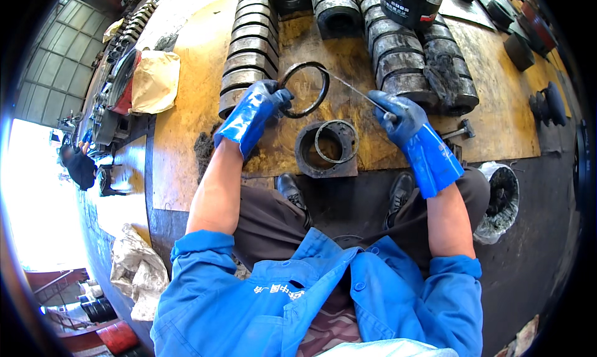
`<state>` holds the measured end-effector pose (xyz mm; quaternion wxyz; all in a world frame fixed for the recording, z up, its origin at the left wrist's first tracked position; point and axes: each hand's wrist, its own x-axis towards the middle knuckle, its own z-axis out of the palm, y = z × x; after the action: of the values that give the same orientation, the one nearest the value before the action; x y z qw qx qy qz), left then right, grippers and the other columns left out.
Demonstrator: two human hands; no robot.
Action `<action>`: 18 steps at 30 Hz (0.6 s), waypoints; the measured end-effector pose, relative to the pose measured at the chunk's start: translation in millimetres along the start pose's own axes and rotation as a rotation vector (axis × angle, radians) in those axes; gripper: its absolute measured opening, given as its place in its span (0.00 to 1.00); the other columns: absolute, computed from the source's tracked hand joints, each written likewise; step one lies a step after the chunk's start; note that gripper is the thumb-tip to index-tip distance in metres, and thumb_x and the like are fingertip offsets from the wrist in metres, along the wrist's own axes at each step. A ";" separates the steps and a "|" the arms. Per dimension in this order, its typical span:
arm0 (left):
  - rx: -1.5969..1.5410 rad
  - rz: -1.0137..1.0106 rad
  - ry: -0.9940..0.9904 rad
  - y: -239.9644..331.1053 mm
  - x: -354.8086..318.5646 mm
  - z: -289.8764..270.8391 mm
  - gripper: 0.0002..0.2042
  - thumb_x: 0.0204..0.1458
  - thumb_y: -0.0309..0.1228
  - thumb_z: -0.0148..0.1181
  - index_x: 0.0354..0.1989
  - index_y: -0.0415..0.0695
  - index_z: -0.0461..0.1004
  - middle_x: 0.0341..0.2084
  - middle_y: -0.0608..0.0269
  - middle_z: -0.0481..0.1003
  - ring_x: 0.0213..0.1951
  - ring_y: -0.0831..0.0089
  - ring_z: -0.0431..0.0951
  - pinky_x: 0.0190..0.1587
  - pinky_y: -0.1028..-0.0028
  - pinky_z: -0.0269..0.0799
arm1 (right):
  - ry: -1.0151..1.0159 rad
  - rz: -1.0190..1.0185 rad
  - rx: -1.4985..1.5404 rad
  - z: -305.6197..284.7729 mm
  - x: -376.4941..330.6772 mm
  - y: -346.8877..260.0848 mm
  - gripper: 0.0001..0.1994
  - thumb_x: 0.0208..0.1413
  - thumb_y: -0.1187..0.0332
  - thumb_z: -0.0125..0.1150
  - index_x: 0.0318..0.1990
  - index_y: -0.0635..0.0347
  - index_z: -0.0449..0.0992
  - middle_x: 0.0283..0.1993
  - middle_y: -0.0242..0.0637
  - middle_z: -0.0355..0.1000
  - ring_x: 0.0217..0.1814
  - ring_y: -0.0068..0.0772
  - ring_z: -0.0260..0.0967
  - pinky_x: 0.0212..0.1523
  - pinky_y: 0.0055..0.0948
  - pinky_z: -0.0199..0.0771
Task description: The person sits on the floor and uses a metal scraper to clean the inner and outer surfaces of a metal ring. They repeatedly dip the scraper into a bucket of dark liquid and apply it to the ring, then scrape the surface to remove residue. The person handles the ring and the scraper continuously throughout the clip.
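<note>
Black ring (324, 91) is held up in the air above the front of the yellowish board (186, 139), tilted toward the view, with its left edge gripped by the gloved left hand (256, 111). The fingers there are closed on the rim, and that stretch of the ring is hidden by the blue glove. By the gloved right hand (404, 122), a thin rod (354, 89) is held in curled fingers; most of its near end is covered by them. The rod's far tip is brought to the ring's upper right edge, but whether the two touch cannot be told.

Below, a thick dark collar (306, 147) is set near the board's front edge, with a thin pale ring (356, 144) laid aslant over it, so that part of the opening is crossed. Behind, rows of metal cylinders (250, 52) are cut off by the upper edge, as is a black bucket (407, 9), by which some cylinders are hidden. A dark, shaggy clump (443, 77) on the right row cannot be identified. Beside the right wrist, the hammer's (461, 130) handle is partly concealed by the glove.
</note>
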<state>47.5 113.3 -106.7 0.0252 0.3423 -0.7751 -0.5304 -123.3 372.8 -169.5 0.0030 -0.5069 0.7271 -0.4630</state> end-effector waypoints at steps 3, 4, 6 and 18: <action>0.073 0.026 0.047 1.4 6.6 -5.0 0.13 0.54 0.38 0.59 0.36 0.39 0.76 0.22 0.66 0.73 0.24 0.79 0.70 0.29 0.77 0.66 | -0.090 0.433 0.522 9.9 -2.5 20.1 0.15 0.57 0.77 0.53 0.52 0.64 0.73 0.33 0.34 0.76 0.29 0.21 0.72 0.27 0.21 0.72; 0.130 0.059 0.053 5.3 9.1 -4.1 0.14 0.54 0.39 0.59 0.36 0.39 0.77 0.22 0.66 0.74 0.23 0.79 0.69 0.29 0.77 0.66 | -0.084 0.582 0.482 6.4 2.2 7.3 0.14 0.59 0.76 0.51 0.52 0.67 0.72 0.35 0.34 0.77 0.30 0.19 0.72 0.27 0.19 0.73; 0.144 0.122 0.086 7.5 9.2 -1.9 0.13 0.56 0.37 0.59 0.37 0.38 0.77 0.23 0.65 0.76 0.24 0.80 0.71 0.29 0.78 0.67 | -0.118 0.736 0.534 -1.9 4.8 -7.1 0.13 0.62 0.71 0.50 0.51 0.65 0.72 0.35 0.39 0.78 0.28 0.22 0.74 0.27 0.19 0.75; -0.457 0.582 0.125 -32.7 61.1 9.7 0.14 0.57 0.33 0.59 0.47 0.36 0.75 0.38 0.58 0.79 0.39 0.71 0.79 0.44 0.70 0.76 | -0.001 1.029 1.484 40.5 -9.2 -15.8 0.09 0.62 0.65 0.53 0.42 0.63 0.71 0.37 0.54 0.76 0.22 0.34 0.70 0.25 0.29 0.73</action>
<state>13.4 80.4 -158.1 0.2978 0.1248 -0.6985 -0.6387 -88.0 351.5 -186.2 0.5365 0.0131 0.3785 -0.7542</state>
